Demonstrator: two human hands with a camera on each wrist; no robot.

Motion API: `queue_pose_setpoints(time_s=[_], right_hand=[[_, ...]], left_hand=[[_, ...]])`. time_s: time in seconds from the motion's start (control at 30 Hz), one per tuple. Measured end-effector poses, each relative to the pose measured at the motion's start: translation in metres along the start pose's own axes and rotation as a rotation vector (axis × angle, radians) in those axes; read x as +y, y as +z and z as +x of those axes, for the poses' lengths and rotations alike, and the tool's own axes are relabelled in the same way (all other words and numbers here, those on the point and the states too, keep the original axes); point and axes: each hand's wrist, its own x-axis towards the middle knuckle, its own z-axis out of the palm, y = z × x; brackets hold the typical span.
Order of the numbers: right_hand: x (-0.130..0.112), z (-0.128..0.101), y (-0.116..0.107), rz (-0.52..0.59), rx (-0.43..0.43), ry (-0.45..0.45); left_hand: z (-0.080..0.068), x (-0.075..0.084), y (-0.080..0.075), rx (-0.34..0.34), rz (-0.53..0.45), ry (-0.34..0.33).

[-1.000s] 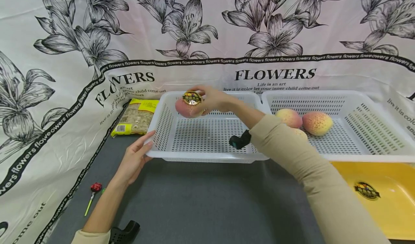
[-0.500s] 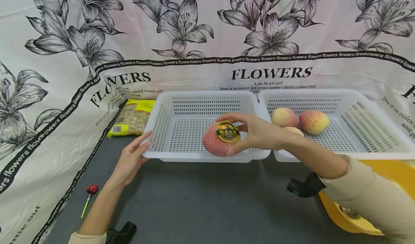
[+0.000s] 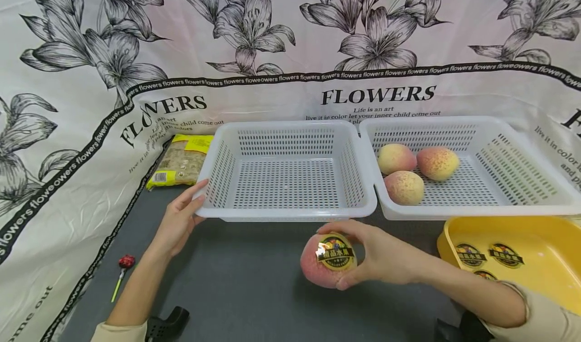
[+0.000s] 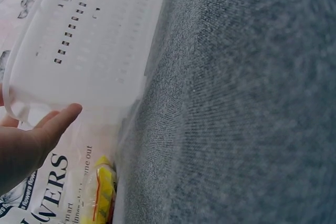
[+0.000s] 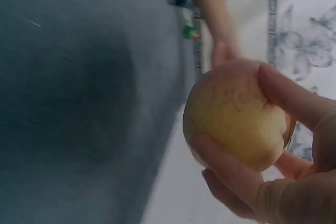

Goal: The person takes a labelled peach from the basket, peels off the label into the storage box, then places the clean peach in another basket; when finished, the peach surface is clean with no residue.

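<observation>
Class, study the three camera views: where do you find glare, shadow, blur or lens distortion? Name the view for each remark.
Head view: glare whitens part of the gold sticker on the peach; the basket rims bow from wide-angle distortion. Left wrist view: the left hand and basket wall look soft, the grey cloth sharper. Right wrist view: a dark soft shadow lies on the cloth; the background is blurred.

The head view is bright, evenly lit and sharp, bowing slightly at its edges. Both wrist views are soft; the right one is dim, with a dark shadow at left.
</observation>
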Motion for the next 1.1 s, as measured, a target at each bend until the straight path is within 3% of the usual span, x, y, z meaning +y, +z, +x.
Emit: queue_pose_setpoints(time_s=[0.27,0.4,0.47,0.53,0.63,0.7,0.77,0.87,0.93,1.0,1.1], right_hand=[[0.032,-0.009,0.019,-0.097,0.097,0.062],[0.041,-0.011,0.023,-0.114,0.118,0.078],[0.043,-0.012,0.023,-0.116,0.123,0.071],[0.044,-0.012,0.024,-0.113,0.123,0.062],[0.044,-0.012,0.024,-0.116,0.127,0.051],[0.044,-0.013,0.023,-0.116,0.131,0.050],[0.044,-0.013,0.023,-0.115,0.134,0.049],[0.044,-0.014,0.023,-0.109,0.134,0.048],[0.045,-0.015,0.024,-0.107,0.135,0.045],[0.045,-0.015,0.024,-0.100,0.136,0.044],[0.046,-0.016,0.024,-0.092,0.138,0.046]], left_hand=[[0.002,0.002,-0.001,-0.014,0.009,0.001],[0.002,0.006,-0.003,-0.009,0.069,-0.018],[0.001,0.010,-0.003,0.015,0.112,-0.026],[0.000,0.016,-0.001,0.083,0.173,-0.001],[-0.001,0.028,0.008,0.238,0.230,0.133],[-0.001,0.037,0.018,0.330,0.218,0.289],[0.000,0.044,0.030,0.350,0.157,0.475],[0.001,0.049,0.053,0.238,0.046,0.711],[-0.001,0.050,0.071,0.109,0.000,0.795],[-0.004,0.049,0.089,-0.023,-0.012,0.806],[-0.012,0.043,0.117,-0.216,0.009,0.728]])
